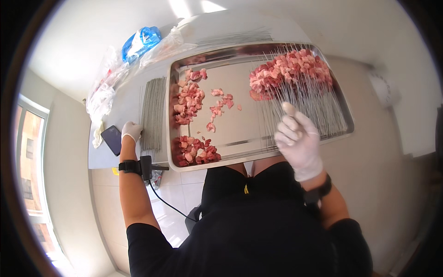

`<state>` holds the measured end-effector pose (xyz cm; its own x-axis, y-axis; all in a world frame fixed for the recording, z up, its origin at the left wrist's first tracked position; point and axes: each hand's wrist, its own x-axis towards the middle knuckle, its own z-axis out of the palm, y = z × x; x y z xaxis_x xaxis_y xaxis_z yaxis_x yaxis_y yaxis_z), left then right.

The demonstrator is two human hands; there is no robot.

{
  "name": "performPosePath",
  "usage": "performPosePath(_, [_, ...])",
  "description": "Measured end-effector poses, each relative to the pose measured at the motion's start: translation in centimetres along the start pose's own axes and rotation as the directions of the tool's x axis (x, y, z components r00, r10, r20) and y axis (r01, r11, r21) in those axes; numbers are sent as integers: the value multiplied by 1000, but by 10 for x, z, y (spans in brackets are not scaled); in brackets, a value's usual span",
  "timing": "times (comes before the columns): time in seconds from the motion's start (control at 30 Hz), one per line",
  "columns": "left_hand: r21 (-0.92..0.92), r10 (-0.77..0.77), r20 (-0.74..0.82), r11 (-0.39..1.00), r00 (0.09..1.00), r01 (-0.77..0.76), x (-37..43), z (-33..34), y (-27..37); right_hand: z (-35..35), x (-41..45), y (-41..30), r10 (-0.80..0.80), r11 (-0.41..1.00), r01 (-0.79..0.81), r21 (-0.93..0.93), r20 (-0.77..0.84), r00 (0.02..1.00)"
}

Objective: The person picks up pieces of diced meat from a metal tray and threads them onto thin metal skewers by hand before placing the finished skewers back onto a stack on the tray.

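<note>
My left hand [132, 131], in a white glove, rests at the left side of a bundle of thin metal skewers [154, 114], fingers curled; whether it grips one is unclear. My gloved right hand [298, 142] is raised over the near right part of a metal tray [235, 121], thumb and fingers drawn together, slightly blurred; nothing shows plainly between them. Beyond it lies a pile of skewers threaded with raw meat pieces [290, 71], their bare ends pointing towards me. Loose meat chunks [189, 100] lie along the tray's left side, with a darker heap [197, 150] at its near left corner.
A dark smartphone [111, 140] lies left of my left hand. Clear plastic bags [104, 93] and a blue plastic bag [141, 43] are at the table's far left. More thin skewers [238, 38] lie behind the tray. A cable runs from my left wrist device.
</note>
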<state>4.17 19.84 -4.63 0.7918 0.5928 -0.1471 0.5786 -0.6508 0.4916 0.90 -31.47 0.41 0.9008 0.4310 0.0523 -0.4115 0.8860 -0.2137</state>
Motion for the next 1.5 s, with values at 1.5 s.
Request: performPosePath(1.5, [-936, 685, 323, 129, 653, 328, -191, 57, 189, 12, 41, 42, 530, 657, -445, -608, -47, 847])
